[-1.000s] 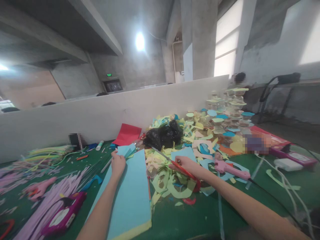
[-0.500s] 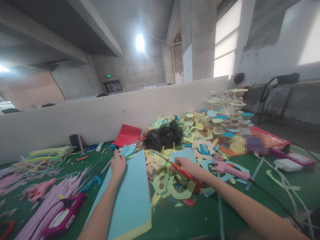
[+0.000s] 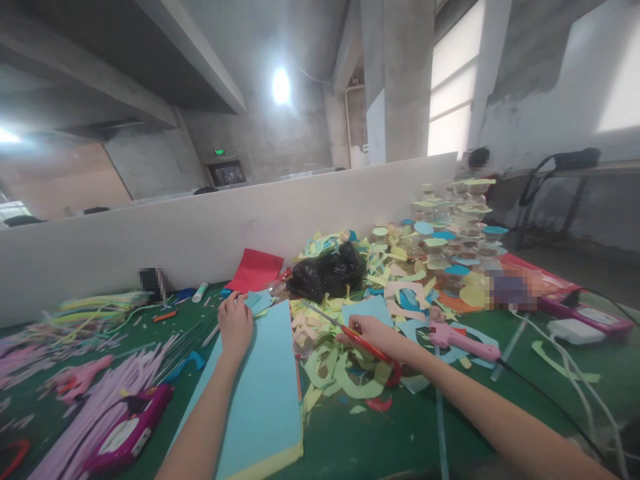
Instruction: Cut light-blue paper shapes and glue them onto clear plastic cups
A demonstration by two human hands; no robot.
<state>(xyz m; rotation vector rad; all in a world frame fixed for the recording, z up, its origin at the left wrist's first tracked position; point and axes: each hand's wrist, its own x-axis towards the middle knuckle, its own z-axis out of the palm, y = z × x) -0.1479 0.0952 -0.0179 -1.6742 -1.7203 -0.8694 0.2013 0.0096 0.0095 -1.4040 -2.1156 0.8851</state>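
My left hand [image 3: 237, 327] lies over the upper left part of a stack of light blue paper sheets [image 3: 265, 393], its fingers slightly bent and apart. Just beyond the fingertips are small blue paper pieces [image 3: 259, 302]. My right hand [image 3: 373, 335] is closed on red-handled scissors [image 3: 354, 333], whose blades point up and to the left. Behind that hand rests a light blue paper piece [image 3: 367, 308]; whether they touch, I cannot tell. Cut paper rings and scraps [image 3: 325, 370] lie beneath the scissors.
A black plastic bag [image 3: 327, 273] sits amid the scraps, with red paper [image 3: 255, 270] to its left. Stacked clear plastic pieces [image 3: 470, 227] stand back right. A pink glue gun [image 3: 465, 340] lies right; lilac strips [image 3: 115, 400] and a purple device [image 3: 130, 430] are left. A white partition [image 3: 200, 233] runs behind.
My left hand has shifted slightly and turned flatter, and its fingers have spread from a more pinched shape. My right hand and the scissors have stayed nearly still.
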